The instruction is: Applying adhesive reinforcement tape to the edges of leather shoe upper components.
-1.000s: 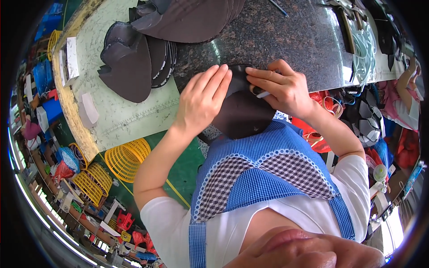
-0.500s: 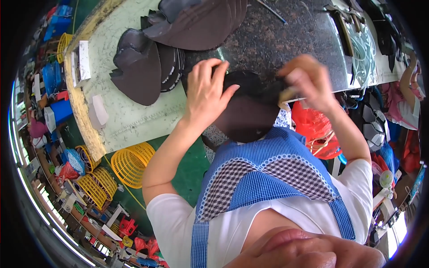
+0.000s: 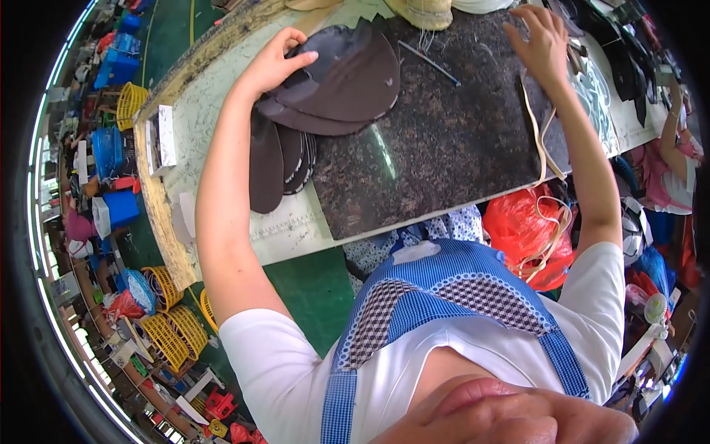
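My left hand (image 3: 277, 61) reaches to the far left part of the table, its bent fingers and thumb at the left edge of a dark brown curved sheet piece (image 3: 336, 78). That piece lies on top of a fanned stack of similar flat pieces. More dark rounded pieces (image 3: 266, 166) with pale edges lie nearer me. At the far right my right hand (image 3: 538, 44) is stretched out with fingers apart, holding nothing I can see. Cream strips (image 3: 534, 129) lie below it, hanging over the table edge. Between the hands lies a thin blue stick-like tool (image 3: 429, 63).
A dark speckled slab (image 3: 436, 140) covers the middle of the pale table (image 3: 296, 240). At the back stands a cream spool-like object (image 3: 421, 11). Pale cords (image 3: 595, 103) lie at the right. A red plastic bag (image 3: 518, 229) hangs below the front edge. Yellow baskets (image 3: 174, 337) stand left.
Both hands have moved from the front edge out over the table, the left to the stack, the right to the far right. The dark piece near my apron is gone from there.
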The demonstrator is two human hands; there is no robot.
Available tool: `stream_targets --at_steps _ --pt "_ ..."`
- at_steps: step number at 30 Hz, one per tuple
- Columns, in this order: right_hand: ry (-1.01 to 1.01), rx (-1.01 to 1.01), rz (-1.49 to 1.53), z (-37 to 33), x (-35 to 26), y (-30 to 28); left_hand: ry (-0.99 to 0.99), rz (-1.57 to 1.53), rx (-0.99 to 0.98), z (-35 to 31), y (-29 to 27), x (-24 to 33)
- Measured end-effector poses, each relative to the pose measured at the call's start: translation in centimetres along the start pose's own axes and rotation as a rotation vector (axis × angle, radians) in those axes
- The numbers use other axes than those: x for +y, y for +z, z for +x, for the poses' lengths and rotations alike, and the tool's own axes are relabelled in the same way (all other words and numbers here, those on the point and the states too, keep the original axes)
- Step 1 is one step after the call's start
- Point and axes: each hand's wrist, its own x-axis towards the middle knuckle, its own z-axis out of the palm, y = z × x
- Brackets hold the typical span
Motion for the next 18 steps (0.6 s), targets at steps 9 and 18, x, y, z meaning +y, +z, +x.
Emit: stream_targets --at_steps 9,18 --pt "0.118 -0.801 0.588 -0.2 -9.6 0.0 -0.056 -0.368 -0.179 -0.6 -0.9 9.3" --pt "0.535 -0.693 1.055 -1.2 -4.5 -1.9 0.199 0.138 -0.534 -7.0 10.0 12.0"
